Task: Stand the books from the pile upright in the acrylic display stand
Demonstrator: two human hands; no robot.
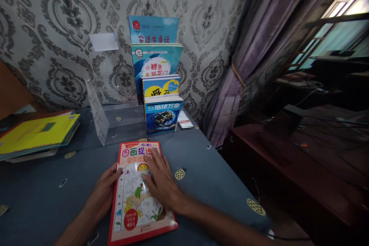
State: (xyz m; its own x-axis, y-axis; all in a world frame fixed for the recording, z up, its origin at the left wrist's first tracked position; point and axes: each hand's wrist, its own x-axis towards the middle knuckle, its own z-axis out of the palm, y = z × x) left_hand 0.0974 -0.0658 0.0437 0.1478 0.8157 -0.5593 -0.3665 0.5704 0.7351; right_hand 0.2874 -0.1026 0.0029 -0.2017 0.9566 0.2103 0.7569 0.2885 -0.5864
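A red-bordered picture book (135, 207) with a cartoon cover lies in front of me over the blue-grey tablecloth. My left hand (108, 182) grips its left edge, thumb on the cover and the other fingers out of sight beneath. Across the upper right of the cover rests my right hand (161, 178), fingers spread and stretched out flat. Just beyond stands a clear acrylic rack (99, 117). Its right side holds upright books in tiers: a blue earth book (163, 117) in front, a yellow-and-blue book (160, 86), a teal book (157, 59) and a tall light-blue book (154, 29) behind.
A stack of books with a yellow cover (40, 132) lies on the left of the table (201, 184). A small white item (185, 120) sits right of the rack. Behind are a patterned wall (201, 15) and a tied purple curtain (227, 96); a dark red surface (305, 161) is at right.
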